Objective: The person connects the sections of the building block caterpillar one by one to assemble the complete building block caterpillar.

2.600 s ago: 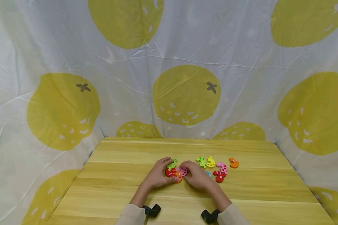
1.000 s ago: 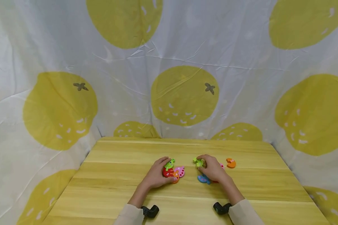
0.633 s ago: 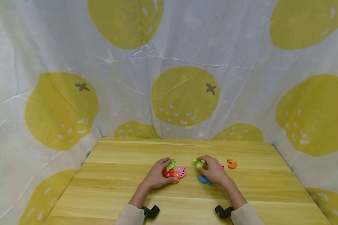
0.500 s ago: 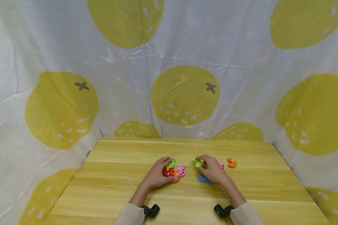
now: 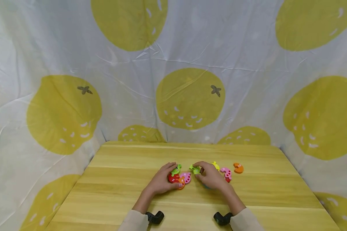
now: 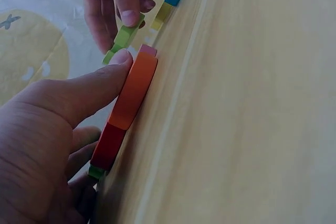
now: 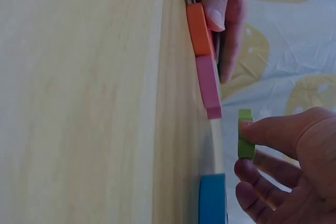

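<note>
Over streaked wood (image 5: pixel 127 160), left hand (image 5: pixel 161 181) grips rounded pieces (image 5: pixel 175 178); right hand (image 5: pixel 214 178) pinches green piece (image 7: pixel 246 148).

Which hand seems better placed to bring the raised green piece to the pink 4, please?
Probably the right hand: it pinches that green piece near the pink 4, while the left hand is occupied gripping the orange 3 and red 2.

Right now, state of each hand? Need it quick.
Left hand: closed, holding the joined pieces on the table.
Right hand: closed, pinching a green piece above the table.
</note>
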Demonstrator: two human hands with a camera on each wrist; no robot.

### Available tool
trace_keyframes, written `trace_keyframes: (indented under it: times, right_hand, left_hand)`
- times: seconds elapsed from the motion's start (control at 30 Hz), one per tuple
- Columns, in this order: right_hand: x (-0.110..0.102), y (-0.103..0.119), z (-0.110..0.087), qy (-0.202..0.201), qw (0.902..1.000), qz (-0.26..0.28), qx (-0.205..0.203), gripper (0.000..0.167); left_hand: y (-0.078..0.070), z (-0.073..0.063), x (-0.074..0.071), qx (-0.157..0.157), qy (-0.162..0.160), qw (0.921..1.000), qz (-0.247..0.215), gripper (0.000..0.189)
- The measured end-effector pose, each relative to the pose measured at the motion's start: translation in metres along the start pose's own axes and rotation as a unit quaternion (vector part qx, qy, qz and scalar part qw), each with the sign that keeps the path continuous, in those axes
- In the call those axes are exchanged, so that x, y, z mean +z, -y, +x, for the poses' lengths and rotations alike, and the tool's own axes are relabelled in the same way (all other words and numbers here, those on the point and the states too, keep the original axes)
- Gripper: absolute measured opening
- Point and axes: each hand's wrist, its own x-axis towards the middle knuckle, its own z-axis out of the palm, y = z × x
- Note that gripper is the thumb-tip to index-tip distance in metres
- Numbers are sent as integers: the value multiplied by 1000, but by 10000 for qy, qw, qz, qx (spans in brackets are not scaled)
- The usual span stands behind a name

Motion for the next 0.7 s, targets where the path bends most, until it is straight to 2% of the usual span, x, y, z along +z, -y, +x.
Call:
trace_keyframes:
  times: [0.1,0.43,0.7]
  right_hand:
    - [5,4,1,71,10000,58,-39,37]
    - [9,9,5,357,9991,62,225,35]
    - [12,10,5,479,9988,-94,7,34]
  left_hand:
    - [0,-1,0,17,52,10000,12,90]
    - [1,1,-1,32,73,10000,39,93]
    - [0,-1,-1,71,85,9999,132,95]
